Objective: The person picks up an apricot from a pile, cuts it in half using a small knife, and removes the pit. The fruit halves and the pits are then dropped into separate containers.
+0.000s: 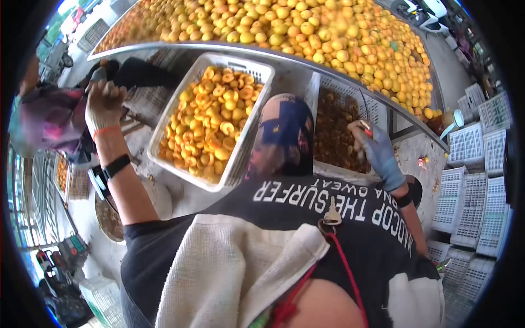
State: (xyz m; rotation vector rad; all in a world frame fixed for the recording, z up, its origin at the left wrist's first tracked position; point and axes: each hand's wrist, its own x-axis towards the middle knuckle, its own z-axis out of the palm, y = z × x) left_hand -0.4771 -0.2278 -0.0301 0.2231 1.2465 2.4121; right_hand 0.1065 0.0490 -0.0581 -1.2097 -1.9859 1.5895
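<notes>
At the left, my left hand [105, 104], in a pale glove, is raised with its fingers curled closed; I cannot tell what they hold. It is beside the white plastic crate [251, 64] of halved yellow-orange fruit [210, 120], likely apricots. My right hand [378, 156], in a blue-grey glove, is closed around a thin curved tool with a red handle [367, 132]. Below that hand stands a second crate [377, 109] holding dark brown pits and scraps [336, 131]. My knee [281, 134] rises between the two crates.
A metal-edged table [219, 48] heaped with whole yellow fruit [306, 27] runs across the front. Another person [54, 117] sits close on the left, near a bucket [109, 218]. Stacked white crates [465, 197] line the right side.
</notes>
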